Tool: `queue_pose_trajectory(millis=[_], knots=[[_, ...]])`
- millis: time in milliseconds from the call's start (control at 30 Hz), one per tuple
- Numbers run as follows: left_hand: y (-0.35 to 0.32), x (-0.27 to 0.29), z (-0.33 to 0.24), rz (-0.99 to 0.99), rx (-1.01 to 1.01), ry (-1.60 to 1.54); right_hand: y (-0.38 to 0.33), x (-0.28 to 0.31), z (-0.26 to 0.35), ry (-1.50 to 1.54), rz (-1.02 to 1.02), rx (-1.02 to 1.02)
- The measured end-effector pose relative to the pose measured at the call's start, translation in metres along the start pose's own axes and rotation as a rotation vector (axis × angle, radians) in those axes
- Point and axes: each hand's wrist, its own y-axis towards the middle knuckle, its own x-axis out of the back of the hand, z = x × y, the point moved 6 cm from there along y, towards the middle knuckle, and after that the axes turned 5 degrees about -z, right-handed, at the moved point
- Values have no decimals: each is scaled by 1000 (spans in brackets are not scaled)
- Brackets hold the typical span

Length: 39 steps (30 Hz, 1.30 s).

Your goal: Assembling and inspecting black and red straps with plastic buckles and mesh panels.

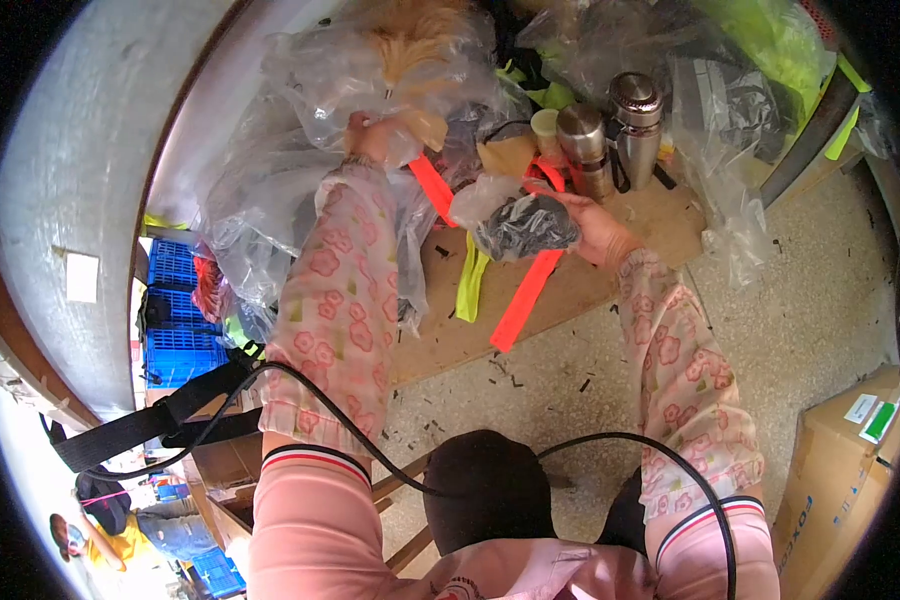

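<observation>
Right hand (592, 228) grips bagged dark item (523, 226).

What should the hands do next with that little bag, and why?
Probably bring the two hands together. The right hand holds a small clear bag of dark stuff, while the left hand is raised, gripping a clear plastic bag apart from it. An orange strap hangs between them over the wooden board.

Low wooden board (660, 215) — two steel flasks (610, 135), plastic bags (270, 190), orange strap (525, 295).
</observation>
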Motion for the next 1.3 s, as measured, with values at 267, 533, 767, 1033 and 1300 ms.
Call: queue_pose_trajectory(millis=[267, 533, 767, 1033, 1300], knots=[[-69, 13, -82, -30, 333, -812, -22, -63, 35, 24, 234, 43], [-114, 66, -131, -554, -294, 41, -23, -78, 66, 107, 199, 151], [-186, 80, -133, -221, 280, -1110, -30, -101, 96, 74, 221, 168], [-312, 95, -81, 175, 631, -805, -125, -210, 155, -823, 24, 133], [-445, 182, -125, 417, 938, -1024, -247, -300, 222, -952, 258, -148]])
